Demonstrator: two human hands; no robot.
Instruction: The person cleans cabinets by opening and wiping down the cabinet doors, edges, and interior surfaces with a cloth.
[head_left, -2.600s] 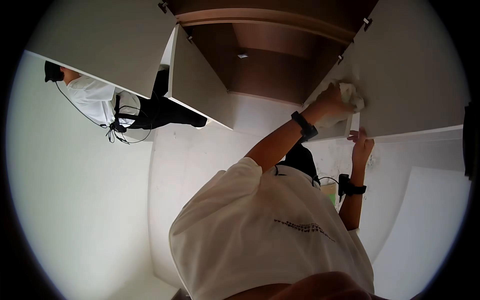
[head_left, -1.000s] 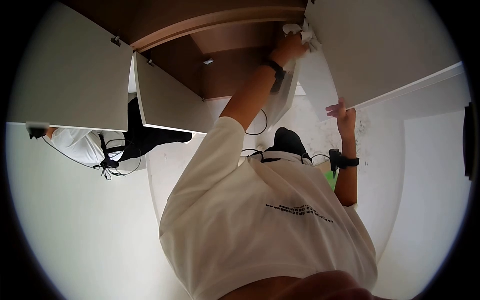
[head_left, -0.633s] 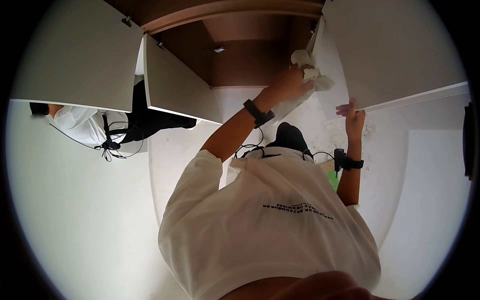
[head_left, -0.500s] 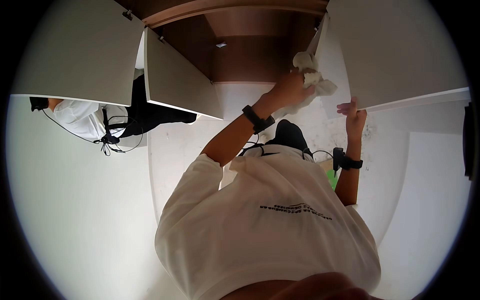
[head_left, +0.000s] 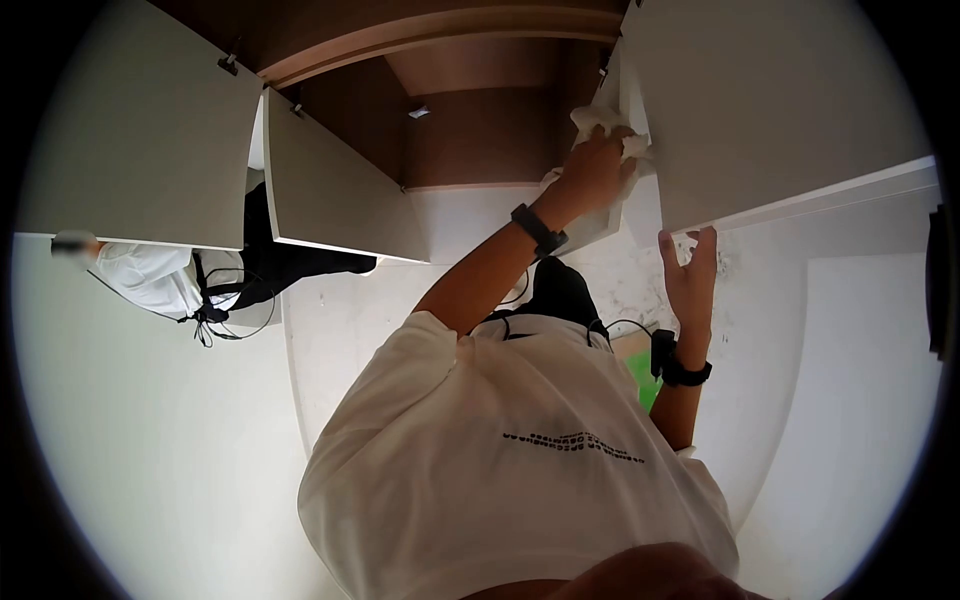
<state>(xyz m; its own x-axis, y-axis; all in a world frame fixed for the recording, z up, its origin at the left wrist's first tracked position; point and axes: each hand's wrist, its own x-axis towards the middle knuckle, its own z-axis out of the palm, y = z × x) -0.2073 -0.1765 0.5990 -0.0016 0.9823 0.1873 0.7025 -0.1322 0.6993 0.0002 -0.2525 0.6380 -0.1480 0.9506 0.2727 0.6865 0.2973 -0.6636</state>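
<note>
My left hand (head_left: 592,180) is closed on a crumpled white cloth (head_left: 590,120) and presses it against the narrow open door on the right side of the brown cabinet (head_left: 485,130). Parts of the cloth stick out above the fingers and beside them. At the lower edge of the large right door (head_left: 790,110) is my right hand (head_left: 690,270), thumb and fingers apart, fingertips up against that edge. Both wrists wear black bands.
Two more open doors, a large one (head_left: 130,130) and a smaller one (head_left: 335,180), hang on the left. Behind them a co-worker in a white shirt (head_left: 145,268) is partly hidden. A small white item (head_left: 419,112) is inside the cabinet.
The view has shifted slightly. My left hand has moved the cloth onto the narrow door, which now shows more. The thumb and fingers of my right hand have spread at the large door's edge.
</note>
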